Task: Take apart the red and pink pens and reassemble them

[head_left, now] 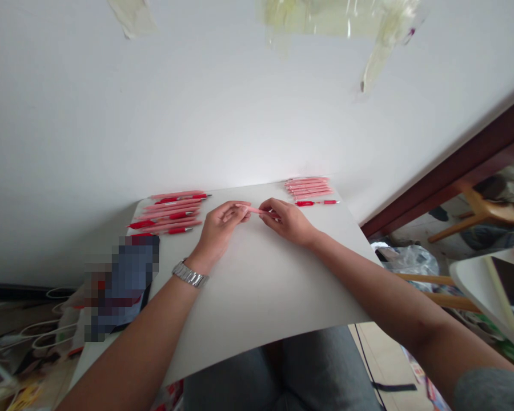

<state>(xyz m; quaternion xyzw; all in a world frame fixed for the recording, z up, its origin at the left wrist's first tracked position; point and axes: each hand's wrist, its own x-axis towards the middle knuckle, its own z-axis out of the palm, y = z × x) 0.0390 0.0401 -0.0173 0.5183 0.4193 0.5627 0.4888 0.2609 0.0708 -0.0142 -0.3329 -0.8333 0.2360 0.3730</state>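
My left hand (223, 224) and my right hand (288, 220) meet over the far part of a white board (257, 285) and both pinch one pink pen (253, 210) held level between them. A metal watch (191, 274) circles my left wrist. To the left lies a row of several pink and red pens (171, 213). At the board's far right corner lies a smaller group of pink pens (308, 187), with one red pen (317, 202) beside it.
A white wall (197, 103) rises just behind the board. A blurred dark object (120, 285) sits at the board's left edge, above cables on the floor. Wooden chairs (480, 214) and a plastic bag (411, 260) stand to the right. My grey-trousered legs are under the board.
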